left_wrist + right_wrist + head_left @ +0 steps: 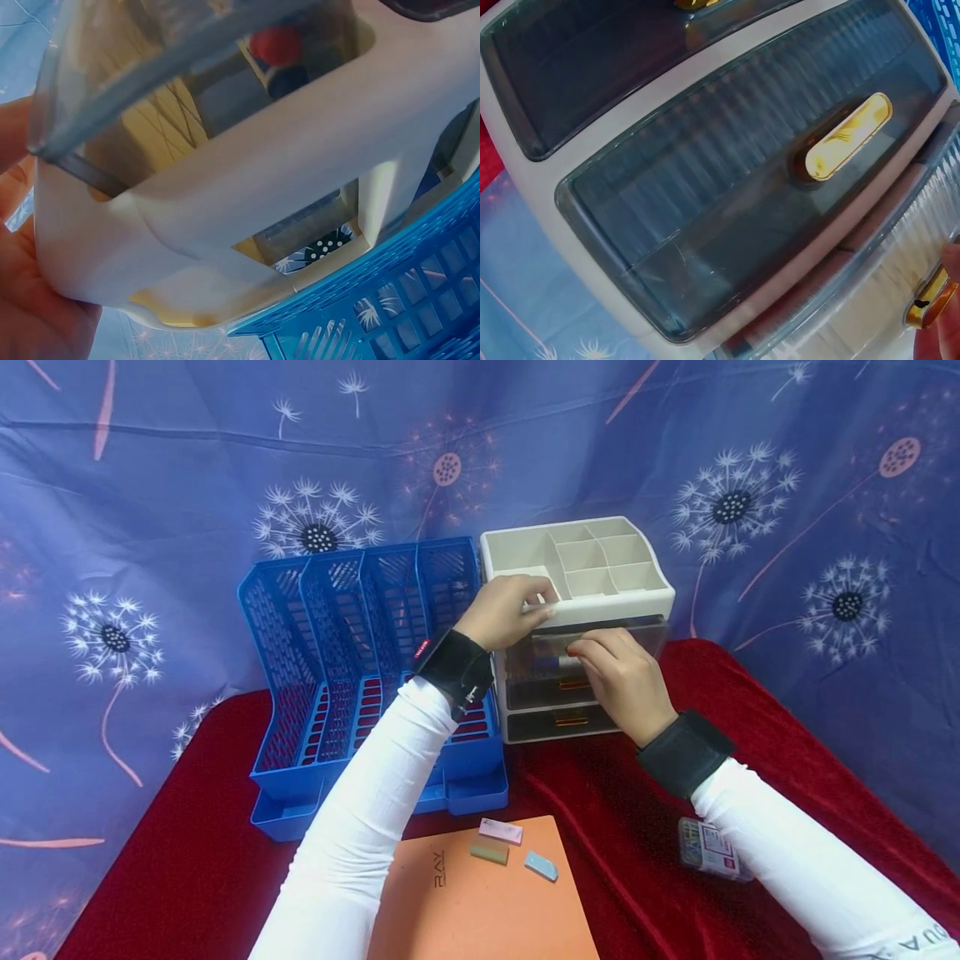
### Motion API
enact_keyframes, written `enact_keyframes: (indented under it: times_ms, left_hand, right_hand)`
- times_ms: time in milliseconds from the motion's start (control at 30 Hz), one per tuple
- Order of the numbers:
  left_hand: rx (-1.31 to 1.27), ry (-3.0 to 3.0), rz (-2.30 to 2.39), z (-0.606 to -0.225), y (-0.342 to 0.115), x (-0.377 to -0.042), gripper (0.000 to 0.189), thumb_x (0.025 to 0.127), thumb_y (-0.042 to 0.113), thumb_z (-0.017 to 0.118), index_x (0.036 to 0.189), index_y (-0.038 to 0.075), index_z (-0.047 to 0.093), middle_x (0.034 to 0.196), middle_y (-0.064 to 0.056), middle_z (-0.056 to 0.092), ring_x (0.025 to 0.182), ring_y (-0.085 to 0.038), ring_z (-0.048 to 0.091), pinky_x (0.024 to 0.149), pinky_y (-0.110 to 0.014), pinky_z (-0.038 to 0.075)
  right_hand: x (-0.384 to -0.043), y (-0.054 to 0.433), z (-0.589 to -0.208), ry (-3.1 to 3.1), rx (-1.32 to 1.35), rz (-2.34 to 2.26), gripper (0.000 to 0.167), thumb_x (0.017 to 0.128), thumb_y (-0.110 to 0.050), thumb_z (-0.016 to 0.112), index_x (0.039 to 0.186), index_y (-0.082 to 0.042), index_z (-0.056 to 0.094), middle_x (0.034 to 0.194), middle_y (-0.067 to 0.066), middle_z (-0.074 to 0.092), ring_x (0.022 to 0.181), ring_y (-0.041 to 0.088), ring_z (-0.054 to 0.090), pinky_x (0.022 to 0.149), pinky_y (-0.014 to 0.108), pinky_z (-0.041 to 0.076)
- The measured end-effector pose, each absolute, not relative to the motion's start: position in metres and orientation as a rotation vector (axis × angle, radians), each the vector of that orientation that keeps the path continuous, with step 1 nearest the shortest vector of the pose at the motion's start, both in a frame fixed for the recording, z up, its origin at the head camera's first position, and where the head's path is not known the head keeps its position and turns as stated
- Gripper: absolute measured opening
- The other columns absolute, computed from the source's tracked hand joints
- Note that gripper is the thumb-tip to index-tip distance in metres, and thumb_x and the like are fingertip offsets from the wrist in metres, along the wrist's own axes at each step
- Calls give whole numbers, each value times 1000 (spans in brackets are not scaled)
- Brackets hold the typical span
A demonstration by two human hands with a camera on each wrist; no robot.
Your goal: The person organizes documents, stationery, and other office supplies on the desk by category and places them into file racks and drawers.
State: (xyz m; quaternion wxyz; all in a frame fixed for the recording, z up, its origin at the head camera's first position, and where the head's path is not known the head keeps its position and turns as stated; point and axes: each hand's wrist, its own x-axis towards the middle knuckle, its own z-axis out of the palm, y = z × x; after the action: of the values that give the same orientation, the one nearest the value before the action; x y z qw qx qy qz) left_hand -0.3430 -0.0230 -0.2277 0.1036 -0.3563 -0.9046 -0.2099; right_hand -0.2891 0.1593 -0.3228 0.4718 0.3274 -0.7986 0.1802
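Note:
A white desk organizer (496,727) with dark translucent drawers stands at the back. My left hand (510,607) holds its top front rim, fingers over the edge of the upper tray. The top drawer (536,670) is pulled partly out. My right hand (628,678) pinches that drawer's gold handle (925,307), fingertips on it at the right wrist view's lower right corner. Inside the drawer, a red round thing (276,46) shows in the left wrist view. Lower drawers, each with a gold handle (849,137), stand closed.
A blue file rack (378,768) stands left of the organizer. In front lies an orange folder (487,918) bearing a pink eraser (501,832), a green eraser (489,853) and a blue eraser (542,866). A small clear case (708,849) lies beneath the right forearm.

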Motion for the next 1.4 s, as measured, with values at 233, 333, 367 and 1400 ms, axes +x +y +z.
enact_keyframes:
  times_ms: [233, 333, 367, 1400]
  left_hand:
    - [-1042, -2666, -627, -228, -23, -343, 15, 93, 21, 61, 102, 11, 67, 97, -5, 68, 90, -16, 61, 82, -31, 44]
    - [-1039, -2668, -637, -228, -23, -343, 15, 93, 21, 61, 101, 11, 67, 95, -5, 68, 88, -16, 61, 81, -31, 44]
    - [-1040, -2667, -640, -228, -23, -343, 14, 93, 21, 61, 101, 11, 67, 94, -5, 68, 87, -16, 61, 80, -31, 44]
    - [-1047, -2641, -623, -228, -22, -344, 14, 92, 20, 61, 100, 11, 68, 95, -5, 68, 89, -17, 61, 82, -32, 44]
  right_hand:
    - [-295, 158, -323, -1955, 783, 440, 25, 76, 15, 67, 95, -1, 65, 95, 16, 64, 88, 31, 59, 80, 43, 48]
    - [-298, 158, -324, -1949, 782, 442, 26, 76, 16, 66, 96, -1, 65, 96, 16, 63, 88, 32, 58, 81, 43, 48]
    - [-298, 157, -324, -1946, 781, 444, 26, 76, 16, 66, 96, -1, 65, 96, 16, 63, 88, 32, 58, 80, 43, 47]
    - [-307, 157, -327, -1916, 789, 447, 22, 78, 15, 63, 94, 0, 65, 95, 16, 63, 89, 32, 58, 81, 42, 47]
